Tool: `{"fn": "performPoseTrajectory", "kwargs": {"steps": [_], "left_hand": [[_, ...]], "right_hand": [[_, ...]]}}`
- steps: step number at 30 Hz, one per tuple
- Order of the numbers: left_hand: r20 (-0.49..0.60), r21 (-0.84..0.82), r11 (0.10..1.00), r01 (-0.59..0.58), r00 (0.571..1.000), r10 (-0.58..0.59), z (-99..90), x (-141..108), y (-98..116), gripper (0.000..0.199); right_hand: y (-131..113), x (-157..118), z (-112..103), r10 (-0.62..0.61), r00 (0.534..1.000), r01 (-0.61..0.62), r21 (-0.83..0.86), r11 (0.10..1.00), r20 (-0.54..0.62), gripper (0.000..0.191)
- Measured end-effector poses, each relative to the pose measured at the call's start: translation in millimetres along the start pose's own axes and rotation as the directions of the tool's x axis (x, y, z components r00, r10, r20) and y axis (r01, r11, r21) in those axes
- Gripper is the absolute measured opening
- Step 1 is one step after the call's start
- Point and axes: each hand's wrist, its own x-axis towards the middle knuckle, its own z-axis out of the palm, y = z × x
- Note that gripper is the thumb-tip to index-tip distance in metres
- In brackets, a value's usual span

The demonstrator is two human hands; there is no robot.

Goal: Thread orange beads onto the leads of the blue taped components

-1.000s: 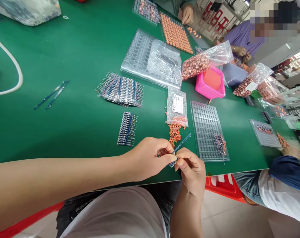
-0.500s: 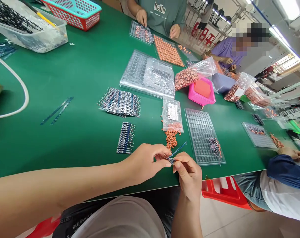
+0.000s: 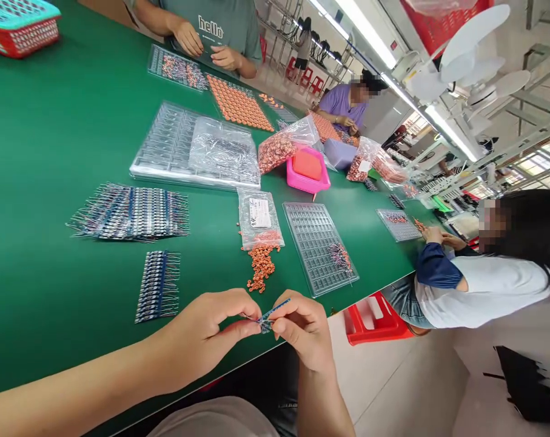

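Hands of the operator: two, the left hand (image 3: pixel 215 331) and the right hand (image 3: pixel 304 328), with one blue strip (image 3: pixel 271 312) between their fingers. Table (image 3: pixel 47 133): one. Component stacks lying separately: two, one fanned stack (image 3: pixel 140 212) and one smaller stack (image 3: pixel 157 285); the strips within the fanned stack overlap and cannot be counted. Labelled bag (image 3: pixel 259 218): one. Pile of orange rings (image 3: pixel 261 267): one; its rings are too small to count. Slotted tray (image 3: pixel 304 243) in front of the operator: one, carrying one cluster of leaded parts (image 3: pixel 339 258). Pink basket (image 3: pixel 297 182): one. Co-workers along the table: three, wearing one green shirt (image 3: pixel 231 36), one purple shirt (image 3: pixel 336 103) and one white shirt (image 3: pixel 479 291).
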Motion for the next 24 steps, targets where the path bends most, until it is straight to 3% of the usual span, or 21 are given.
{"fn": "performPoseTrajectory", "kwargs": {"steps": [3, 6, 8, 10, 13, 16, 18, 20, 24], "left_hand": [[0.046, -0.04, 0.999, -0.037, 0.998, 0.039, 3.2, -2, -1, 0.019], [-0.003, -0.035, 0.999, 0.006, 1.0, -0.006, 3.5, -1, 0, 0.021], [-0.075, -0.022, 0.998, 0.057, 0.995, -0.059, 1.5, 2, 2, 0.021], [-0.132, -0.004, 0.993, 0.116, 0.985, -0.115, -1.4, 5, 3, 0.024], [-0.171, 0.019, 0.979, 0.202, 0.966, -0.195, -5.2, 10, 3, 0.029], [-0.206, -0.005, 0.974, 0.227, 0.953, -0.223, -7.8, 12, 1, 0.031], [-0.242, -0.035, 0.974, 0.224, 0.944, -0.226, -9.2, 14, -1, 0.031], [-0.283, -0.07, 0.971, 0.228, 0.929, -0.239, -10.5, 15, -3, 0.029], [-0.327, -0.123, 0.963, 0.238, 0.907, -0.266, -12.1, 18, -5, 0.026]], "right_hand": [[-11, -6, -6, -0.03, 0.999, 0.033, -0.084, 0.996, 0.036, 0.014], [-17, -5, -34, -0.071, 0.997, 0.062, -0.306, 0.95, -0.017, 0.013], [-19, 2, -67, -0.127, 0.979, 0.011, -0.58, 0.815, -0.16, 0.017], [-20, 15, -106, -0.241, 0.915, -0.136, -0.81, 0.571, -0.323, 0.026], [-17, 41, -159, -0.274, 0.893, -0.201, -0.861, 0.468, -0.357, 0.035], [-12, 62, -189, -0.273, 0.903, -0.211, -0.896, 0.391, -0.332, 0.037], [-7, 69, -195, -0.288, 0.902, -0.215, -0.914, 0.344, -0.321, 0.038], [-4, 66, -187, -0.314, 0.896, -0.218, -0.926, 0.308, -0.315, 0.041], [-1, 42, -132, -0.358, 0.911, -0.1, -0.951, 0.292, -0.205, 0.031]]}}
